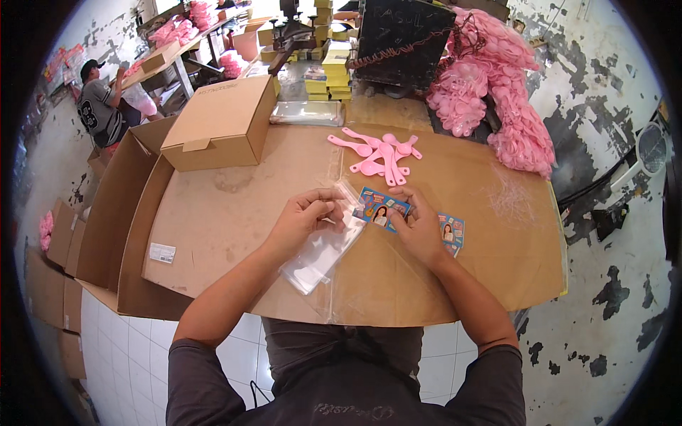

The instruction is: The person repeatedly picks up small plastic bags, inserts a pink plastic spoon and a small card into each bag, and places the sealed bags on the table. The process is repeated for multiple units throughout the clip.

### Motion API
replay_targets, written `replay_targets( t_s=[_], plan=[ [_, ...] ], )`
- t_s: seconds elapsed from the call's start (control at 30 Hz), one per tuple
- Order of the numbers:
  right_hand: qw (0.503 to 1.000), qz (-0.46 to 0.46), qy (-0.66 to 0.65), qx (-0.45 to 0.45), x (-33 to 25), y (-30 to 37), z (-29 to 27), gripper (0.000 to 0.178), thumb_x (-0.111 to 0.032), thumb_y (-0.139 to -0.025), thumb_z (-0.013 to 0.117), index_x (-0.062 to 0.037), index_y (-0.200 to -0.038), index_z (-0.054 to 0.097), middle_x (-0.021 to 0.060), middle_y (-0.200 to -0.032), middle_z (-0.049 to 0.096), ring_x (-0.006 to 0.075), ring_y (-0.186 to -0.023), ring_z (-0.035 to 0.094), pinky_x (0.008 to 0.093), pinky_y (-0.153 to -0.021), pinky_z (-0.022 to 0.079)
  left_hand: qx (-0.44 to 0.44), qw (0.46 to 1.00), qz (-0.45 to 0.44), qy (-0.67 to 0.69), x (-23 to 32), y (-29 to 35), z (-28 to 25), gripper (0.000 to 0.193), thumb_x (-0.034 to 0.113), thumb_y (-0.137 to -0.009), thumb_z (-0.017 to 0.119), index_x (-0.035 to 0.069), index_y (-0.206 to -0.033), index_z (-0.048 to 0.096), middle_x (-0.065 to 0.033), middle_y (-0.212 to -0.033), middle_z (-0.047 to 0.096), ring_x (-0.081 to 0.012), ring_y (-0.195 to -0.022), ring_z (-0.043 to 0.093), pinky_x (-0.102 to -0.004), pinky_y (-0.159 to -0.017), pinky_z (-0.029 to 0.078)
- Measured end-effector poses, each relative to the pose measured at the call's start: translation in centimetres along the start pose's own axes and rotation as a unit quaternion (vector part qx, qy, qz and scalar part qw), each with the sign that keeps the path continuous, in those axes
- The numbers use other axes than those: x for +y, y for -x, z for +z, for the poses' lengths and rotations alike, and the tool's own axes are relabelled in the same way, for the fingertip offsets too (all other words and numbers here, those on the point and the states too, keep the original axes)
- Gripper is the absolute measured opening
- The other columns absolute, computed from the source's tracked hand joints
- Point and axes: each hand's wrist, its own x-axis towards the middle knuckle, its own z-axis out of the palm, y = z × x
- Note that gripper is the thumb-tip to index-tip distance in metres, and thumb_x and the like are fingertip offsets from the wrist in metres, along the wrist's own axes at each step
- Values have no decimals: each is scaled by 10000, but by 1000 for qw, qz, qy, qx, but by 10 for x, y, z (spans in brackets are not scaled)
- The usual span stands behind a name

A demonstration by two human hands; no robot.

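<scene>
My right hand [419,224] pinches a small blue printed card [383,210] between thumb and fingers. The card's left edge is against the mouth of a clear plastic bag [348,202]; whether it is inside I cannot tell. Curled at that bag's upper end, my left hand [307,216] has its thumb and fingers closed on the plastic. Below it lies a stack of clear plastic bags [316,259]. More blue cards [452,233] rest on the table, partly behind my right wrist. Just beyond my hands is a loose pile of pink plastic spoons [383,153].
A closed cardboard box [217,124] stands at the back left, beside an open carton [128,234]. Bundles of pink spoons [522,121] hang over the back right. Yellow-edged card stacks [337,71] and a black panel [405,42] stand behind. Far left, another person [103,106] works.
</scene>
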Motion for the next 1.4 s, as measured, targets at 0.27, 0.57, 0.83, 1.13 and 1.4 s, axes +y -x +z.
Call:
replay_targets(
  t_s=[0.27, 0.57, 0.83, 1.13, 1.4],
  plan=[
    [986, -8, -165, 28, -17, 5, -7, 267, 17, -1034, 599, 19, -1301, 595, 73, -1182, 678, 106, -1094, 644, 275, -961, 518, 11, 991, -34, -130, -2, 8, 16, 271, 219, -1036, 695, -22, -1154, 732, -103, -1003, 774, -168, -922, 770, -274, -773, 606],
    [964, -179, 159, -116, -17, 4, -21, 447, -34, -982, 692, -81, -1415, 589, 78, -1068, 684, 131, -1010, 660, 287, -875, 532, -23, 981, 2, -194, -13, 15, 29, 279, 190, -1039, 690, -40, -1191, 729, -93, -976, 777, -120, -843, 754, -236, -696, 575],
    [993, -11, -115, 4, -29, 5, -1, 380, -63, -975, 733, -14, -1329, 605, 69, -1029, 711, 130, -945, 684, 301, -851, 567, -27, 978, -8, -204, -3, 11, 48, 247, 165, -1065, 645, -23, -1220, 686, -56, -973, 771, -62, -837, 688, -229, -692, 555],
    [979, -140, 101, -108, -35, -17, -20, 242, -181, -997, 693, 8, -1149, 705, 116, -1100, 668, 238, -1063, 648, 371, -952, 515, 0, 986, 15, -165, -17, -1, 36, 228, 133, -1071, 624, 16, -1257, 683, 3, -878, 719, -16, -693, 585, -209, -572, 452],
    [863, -201, 464, -13, 4, -82, -23, 313, -254, -896, 735, 5, -1067, 699, 205, -1192, 652, 375, -1095, 633, 465, -954, 511, 2, 984, 50, -170, -21, 0, 30, 255, 203, -1079, 624, 43, -1264, 693, 40, -804, 682, 5, -597, 487, -207, -512, 376]
  ],
)
